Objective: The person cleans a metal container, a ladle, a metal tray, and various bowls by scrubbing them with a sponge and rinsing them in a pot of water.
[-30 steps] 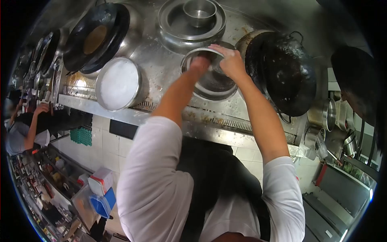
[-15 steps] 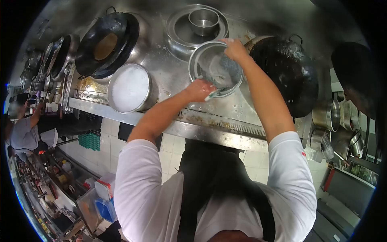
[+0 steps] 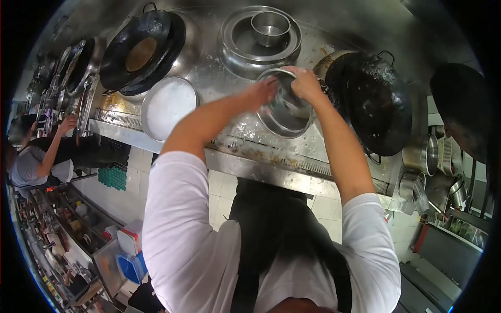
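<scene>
A steel bowl [image 3: 290, 124] is tilted above the steel counter [image 3: 237, 128]. My right hand [image 3: 304, 83] grips its upper right rim. My left hand [image 3: 262, 93] is at the bowl's upper left side, blurred by motion; a greenish-white scrap shows near its fingers, too smeared to make out. To the left, a round pan of white foam [image 3: 169, 107] sits on the counter. Behind the bowl, a small steel pot [image 3: 270, 27] rests on a round steel burner ring [image 3: 229, 39].
Black woks [image 3: 117, 57] stand at the left, another large wok [image 3: 378, 104] at the right. Steel pots [image 3: 420, 154] stand at the far right. A co-worker [image 3: 31, 161] is at the far left. Below lie a green mat [image 3: 112, 178] and a blue container [image 3: 130, 266].
My left hand has moved from the bowl's lower left rim up to its upper left side. The bowl has tilted and shifted slightly down. The co-worker's arm has risen.
</scene>
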Demonstrator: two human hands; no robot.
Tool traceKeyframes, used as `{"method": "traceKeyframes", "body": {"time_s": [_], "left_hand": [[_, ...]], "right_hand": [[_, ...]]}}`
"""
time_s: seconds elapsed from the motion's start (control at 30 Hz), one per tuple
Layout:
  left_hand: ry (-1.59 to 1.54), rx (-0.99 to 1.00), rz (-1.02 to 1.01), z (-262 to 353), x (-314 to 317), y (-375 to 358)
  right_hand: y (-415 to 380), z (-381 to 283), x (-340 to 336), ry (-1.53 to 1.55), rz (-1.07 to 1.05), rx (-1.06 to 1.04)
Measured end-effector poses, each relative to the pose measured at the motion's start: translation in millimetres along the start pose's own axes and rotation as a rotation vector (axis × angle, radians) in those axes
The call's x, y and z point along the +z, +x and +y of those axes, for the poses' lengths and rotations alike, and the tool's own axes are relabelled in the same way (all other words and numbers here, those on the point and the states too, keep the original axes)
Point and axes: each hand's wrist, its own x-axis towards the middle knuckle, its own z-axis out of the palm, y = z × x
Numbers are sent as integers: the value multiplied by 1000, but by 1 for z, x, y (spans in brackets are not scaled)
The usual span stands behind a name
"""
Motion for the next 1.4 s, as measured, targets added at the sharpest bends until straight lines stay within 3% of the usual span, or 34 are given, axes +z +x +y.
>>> {"method": "traceKeyframes", "body": {"time_s": [0.07,0.13,0.2,0.27,0.3,0.33,0.4,0.43,0.5,0.53,0.57,0.6,0.67,0.73,0.77,0.87,0.9,0.97,1.0,1.1,1.17,1.23,1.37,1.4], "left_hand": [[498,12,144,-25,74,35],[105,-273,-68,11,96,58],[-278,-527,-270,52,92,83],[-727,-583,-91,103,76,110],[-1125,-659,-64,125,67,133],[-1571,-791,276,128,39,139],[-1860,-685,259,106,-6,117],[-1696,-739,196,97,-18,103],[-1384,-719,318,78,-28,57],[-1235,-651,501,63,-30,27],[-1313,-665,523,43,-46,-8],[-1111,-835,553,30,-69,-47],[-1048,-1009,653,1,-75,-119],[-853,-1173,617,-10,-94,-184],[-871,-1240,526,-20,-87,-212],[-685,-1416,133,-46,-10,-281],[-579,-1463,-5,-48,13,-289],[-604,-1315,-290,-41,19,-279],[-774,-1244,-193,-32,24,-274],[-983,-1322,-139,-16,36,-260],[-975,-1301,-177,-8,48,-265],[-957,-1274,-325,-2,54,-268],[-824,-1244,-402,-1,81,-281],[-789,-1261,-292,-2,65,-281]], "right_hand": [[3,-1,1,10,-47,-37],[0,-8,-2,67,-119,40],[-4,2,11,101,-19,-97],[-11,14,20,117,91,-230],[-18,6,9,82,94,-129],[-15,17,6,74,159,-45],[-6,23,-21,195,138,221],[-2,32,-22,208,169,215],[-3,61,-3,243,237,220],[-4,87,23,328,275,257],[-3,116,56,414,314,290],[-4,131,74,504,354,324],[-31,91,66,452,327,378],[-48,41,54,338,365,482],[-42,51,79,122,786,-8],[-76,-16,80,78,500,-364],[-86,-30,93,66,422,-489],[-90,-40,116,-45,52,-275],[-87,-42,128,-98,-137,-178],[-66,-19,165,-132,-109,-324],[-71,-13,148,-31,73,-408],[-76,-42,82,-141,-30,-222],[-66,-8,60,38,425,-93],[-62,7,62,55,470,-52]]}}
